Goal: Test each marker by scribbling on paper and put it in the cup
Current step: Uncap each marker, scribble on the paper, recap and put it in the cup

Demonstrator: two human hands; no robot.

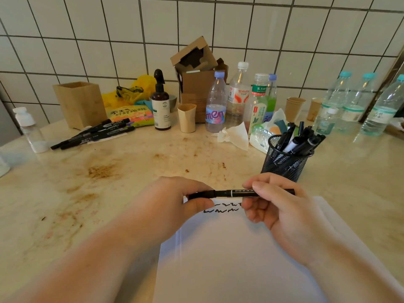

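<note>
Both hands, left hand [175, 200] and right hand [277, 206], grip a black marker [236, 193] level above scribbled paper [229, 259].

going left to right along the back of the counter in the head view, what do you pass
White-capped bottle → wooden box → loose markers → spray bottle → beige cup → purple-capped bottle → mesh cup → teal-capped bottles.

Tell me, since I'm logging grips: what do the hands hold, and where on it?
Both hold one black marker, level above the paper. The left hand pinches its left end, at the cap; the right hand grips the barrel toward the right end.
</note>
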